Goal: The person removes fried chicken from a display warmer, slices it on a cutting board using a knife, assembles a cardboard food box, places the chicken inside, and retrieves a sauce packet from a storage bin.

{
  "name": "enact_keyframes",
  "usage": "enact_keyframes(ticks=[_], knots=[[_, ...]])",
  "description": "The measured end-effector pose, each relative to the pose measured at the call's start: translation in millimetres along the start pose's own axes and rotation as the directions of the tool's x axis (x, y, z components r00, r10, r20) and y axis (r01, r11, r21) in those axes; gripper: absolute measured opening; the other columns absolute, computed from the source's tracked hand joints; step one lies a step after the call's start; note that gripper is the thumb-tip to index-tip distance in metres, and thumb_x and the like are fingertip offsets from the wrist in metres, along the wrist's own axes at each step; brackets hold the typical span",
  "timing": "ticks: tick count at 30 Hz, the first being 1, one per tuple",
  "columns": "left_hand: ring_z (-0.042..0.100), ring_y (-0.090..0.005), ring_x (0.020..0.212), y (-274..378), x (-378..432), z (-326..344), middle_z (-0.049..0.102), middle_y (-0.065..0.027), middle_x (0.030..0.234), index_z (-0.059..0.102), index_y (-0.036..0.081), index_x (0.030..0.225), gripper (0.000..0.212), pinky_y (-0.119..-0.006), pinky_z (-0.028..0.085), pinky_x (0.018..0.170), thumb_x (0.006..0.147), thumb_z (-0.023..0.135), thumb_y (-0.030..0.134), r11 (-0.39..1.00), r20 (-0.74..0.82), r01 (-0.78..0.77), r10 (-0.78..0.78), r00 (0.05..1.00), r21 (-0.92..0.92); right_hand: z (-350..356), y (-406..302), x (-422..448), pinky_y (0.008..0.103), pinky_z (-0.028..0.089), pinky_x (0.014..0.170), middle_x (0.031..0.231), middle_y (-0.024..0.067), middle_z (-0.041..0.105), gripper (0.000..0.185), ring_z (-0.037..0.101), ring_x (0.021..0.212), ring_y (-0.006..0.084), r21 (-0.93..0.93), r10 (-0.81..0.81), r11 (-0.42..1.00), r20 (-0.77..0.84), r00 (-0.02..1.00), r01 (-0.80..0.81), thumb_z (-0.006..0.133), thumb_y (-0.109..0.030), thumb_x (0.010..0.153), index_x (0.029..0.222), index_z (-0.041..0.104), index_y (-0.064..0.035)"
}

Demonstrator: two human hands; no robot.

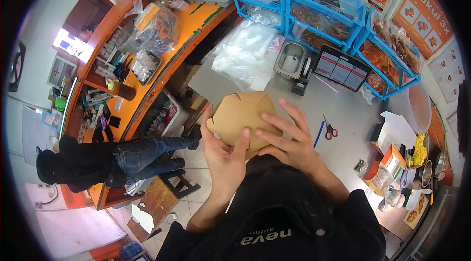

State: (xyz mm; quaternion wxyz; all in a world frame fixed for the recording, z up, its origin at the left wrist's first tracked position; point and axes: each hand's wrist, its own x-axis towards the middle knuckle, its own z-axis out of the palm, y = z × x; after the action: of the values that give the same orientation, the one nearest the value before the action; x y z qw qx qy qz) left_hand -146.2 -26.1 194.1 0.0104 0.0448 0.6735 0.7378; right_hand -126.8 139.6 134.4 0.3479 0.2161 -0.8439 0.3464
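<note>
A brown kraft paper food box (pixel 239 113) with folded top flaps is held up close in front of my chest. My left hand (pixel 228 154) grips its left and near side, with the thumb pressed on the box. My right hand (pixel 290 139) has its fingers spread against the box's right side, several fingertips touching the paper. To the right on the steel table (pixel 342 113) lie scissors (pixel 329 128) with dark and red handles and a blue pen-like stick (pixel 319 134). The underside of the box is hidden.
Clear plastic bags (pixel 243 54), a steel container (pixel 290 58), a tape dispenser (pixel 303 77) and a tablet (pixel 342 67) stand beyond. Blue stacked baskets (pixel 323 14) line the back. Opened boxes (pixel 390 165) lie at right. A person in black (pixel 92 165) stands left at the orange counter (pixel 176 54).
</note>
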Motion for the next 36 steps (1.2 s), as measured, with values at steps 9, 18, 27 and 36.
enact_keyframes(ticks=[9,18,27,36], knots=[[0.049,-0.0203,0.122,0,0,-1,0.047,-0.0158,0.132,0.019,-0.003,0.143,0.065,-0.033,0.043,0.101,0.090,0.057,-0.001,0.944,0.207,0.279,-0.241,0.948,-0.179,-1,-1,-11,0.0475,0.041,0.094,0.121,-0.0011,0.066,0.049,0.048,0.127,0.0312,-0.082,0.005,0.997,-0.073,0.997,-0.011,0.081,-0.027,0.063,0.109,0.070,-0.0157],[0.043,-0.0214,0.129,17,7,-13,0.042,-0.0137,0.140,0.023,-0.001,0.144,0.063,-0.036,0.039,0.104,0.089,0.055,0.004,0.843,0.404,0.458,-0.329,0.854,-0.282,11,10,-13,0.0450,0.044,0.089,0.103,0.0044,0.071,0.034,0.056,0.118,0.0301,0.079,0.043,0.996,-0.191,0.981,-0.028,0.079,-0.020,0.065,0.097,0.073,-0.0079],[0.031,-0.0294,0.137,8,3,-38,0.025,-0.0202,0.150,0.002,0.000,0.149,0.115,-0.047,0.032,0.109,0.068,0.084,0.012,0.930,0.175,-0.282,0.244,0.954,0.236,23,26,-37,0.0420,0.043,0.100,0.111,0.0173,0.068,0.034,0.059,0.113,0.0347,0.762,0.661,0.579,-0.232,0.713,-0.289,0.074,-0.019,0.080,0.106,0.068,0.0020],[0.035,-0.0278,0.135,-70,14,-10,0.028,-0.0167,0.146,-0.004,0.005,0.148,0.132,-0.041,0.035,0.107,0.057,0.091,0.013,0.998,0.445,-0.030,0.001,0.895,0.058,4,17,-39,0.0463,0.030,0.110,0.145,0.0223,0.038,0.095,0.034,0.137,0.0335,0.869,0.580,0.398,0.011,0.815,-0.295,0.087,-0.026,0.064,0.142,0.038,-0.0044]])
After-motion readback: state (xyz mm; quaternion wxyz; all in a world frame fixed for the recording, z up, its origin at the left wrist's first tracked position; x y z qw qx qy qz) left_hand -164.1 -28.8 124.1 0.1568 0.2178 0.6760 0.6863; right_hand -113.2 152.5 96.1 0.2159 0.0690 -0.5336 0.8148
